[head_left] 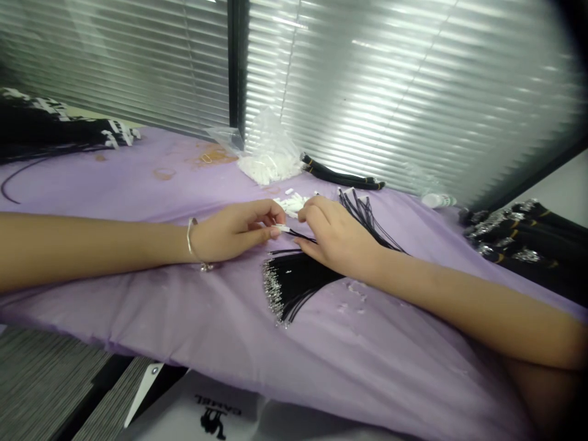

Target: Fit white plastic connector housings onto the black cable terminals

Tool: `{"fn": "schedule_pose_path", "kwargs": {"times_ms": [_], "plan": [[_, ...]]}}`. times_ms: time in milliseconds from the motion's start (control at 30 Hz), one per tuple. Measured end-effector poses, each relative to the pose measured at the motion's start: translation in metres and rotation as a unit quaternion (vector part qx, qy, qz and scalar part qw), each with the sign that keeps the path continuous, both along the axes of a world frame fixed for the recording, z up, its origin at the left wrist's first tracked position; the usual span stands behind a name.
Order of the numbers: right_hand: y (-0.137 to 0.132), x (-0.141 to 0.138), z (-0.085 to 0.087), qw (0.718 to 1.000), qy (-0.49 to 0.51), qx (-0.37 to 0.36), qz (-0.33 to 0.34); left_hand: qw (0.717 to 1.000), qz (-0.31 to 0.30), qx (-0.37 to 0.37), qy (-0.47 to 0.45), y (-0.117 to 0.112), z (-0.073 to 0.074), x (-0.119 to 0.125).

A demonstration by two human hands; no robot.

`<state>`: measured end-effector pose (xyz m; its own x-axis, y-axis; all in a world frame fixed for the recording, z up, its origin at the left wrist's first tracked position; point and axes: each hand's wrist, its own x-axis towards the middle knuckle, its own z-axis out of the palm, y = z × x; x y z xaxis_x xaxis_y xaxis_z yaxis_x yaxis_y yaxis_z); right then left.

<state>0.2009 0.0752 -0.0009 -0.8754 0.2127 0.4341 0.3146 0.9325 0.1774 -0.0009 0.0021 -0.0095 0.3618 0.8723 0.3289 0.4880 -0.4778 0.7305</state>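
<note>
My left hand (229,236) pinches a small white plastic connector (282,228) between thumb and fingertips. A thin black wire (298,234) runs from that connector into my right hand (333,236), whose fingers curl round it, with a gap between thumb and forefinger. Below my right hand lies a fanned bundle of black wires (303,278) with silvery metal ends. Just behind both hands is a small pile of white connectors (294,203). More black wires with white ends (361,205) lie beyond my right hand.
A clear plastic bag of white pieces (271,162) stands by the window blinds. Tied black wire bundles lie at the back (342,176) and right (519,236). At the far left is a heap of white-ended black wires (55,125). A purple cloth (206,331) covers the table.
</note>
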Motion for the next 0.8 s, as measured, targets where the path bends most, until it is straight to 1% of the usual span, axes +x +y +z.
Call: {"fn": "schedule_pose_path", "kwargs": {"times_ms": [67,133,167,233,300,367,433,500,567,633,733,800], "plan": [[-0.001,-0.002,-0.001,0.995,-0.024,0.073,0.058,0.999,0.009,-0.037,-0.005,0.001,0.001,0.001],[-0.001,-0.004,-0.001,0.989,-0.064,0.095,0.097,0.998,0.020,-0.066,-0.009,0.003,0.002,0.002],[-0.001,-0.006,0.000,0.986,-0.083,0.090,0.110,0.997,0.027,-0.077,-0.011,0.004,0.003,0.002],[0.001,-0.009,0.002,0.984,-0.115,0.040,0.130,0.995,0.037,-0.095,-0.013,0.007,0.004,0.002],[0.004,-0.012,0.004,0.981,-0.129,-0.047,0.135,0.993,0.042,-0.111,-0.013,0.009,0.004,0.002],[0.005,-0.014,0.006,0.976,-0.131,-0.128,0.120,0.991,0.045,-0.124,-0.012,0.011,0.004,0.001],[0.005,-0.016,0.008,0.969,-0.132,-0.180,0.105,0.990,0.046,-0.131,-0.006,0.012,0.004,0.001],[0.005,-0.017,0.010,0.961,-0.140,-0.216,0.100,0.990,0.050,-0.129,0.008,0.011,0.004,0.001],[0.005,-0.018,0.011,0.953,-0.153,-0.243,0.093,0.990,0.051,-0.129,0.021,0.011,0.004,0.001],[0.005,-0.018,0.011,0.950,-0.164,-0.251,0.085,0.990,0.047,-0.131,0.022,0.011,0.004,0.001],[0.002,-0.016,0.007,0.959,-0.160,-0.220,0.079,0.991,0.034,-0.132,0.011,0.012,0.003,0.000],[-0.002,-0.013,0.003,0.968,-0.134,-0.204,0.057,0.991,0.022,-0.133,0.007,0.012,0.003,-0.001]]}}
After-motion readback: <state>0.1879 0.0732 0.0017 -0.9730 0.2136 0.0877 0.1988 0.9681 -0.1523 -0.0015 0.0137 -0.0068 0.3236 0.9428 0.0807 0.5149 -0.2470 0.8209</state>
